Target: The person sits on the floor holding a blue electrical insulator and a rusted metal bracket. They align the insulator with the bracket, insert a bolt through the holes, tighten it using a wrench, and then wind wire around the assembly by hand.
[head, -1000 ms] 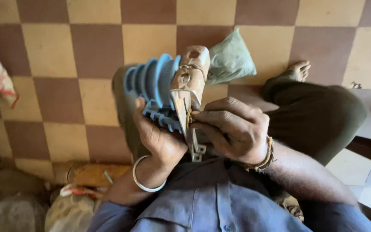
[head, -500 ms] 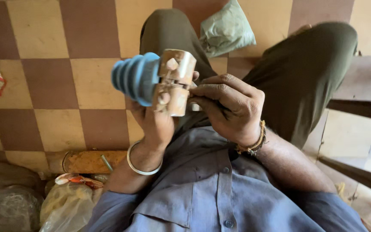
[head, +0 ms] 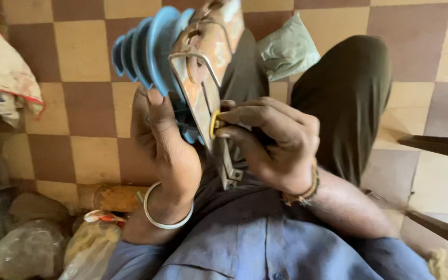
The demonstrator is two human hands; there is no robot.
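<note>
Shirt (head: 265, 254): blue, nearest the camera, at the bottom edge.
Left hand (head: 164, 150): fingers clamped round the fan's (head: 149, 49) ribbed blue body from below; a bangle (head: 164, 220) is worn at the wrist.
Right hand (head: 276, 142): thumb and forefinger pinched together on a small yellow part (head: 214, 124) at the plate's (head: 208, 67) edge.
Key relation: the fan is held raised above the lap, just left of the right fingertips; its long axis runs up and away.
Floor (head: 86, 109): chequered brown and cream tiles.
Surroundings: bags (head: 16, 249) lie at the left; a green cushion (head: 286, 49) lies beyond the knees.
</note>
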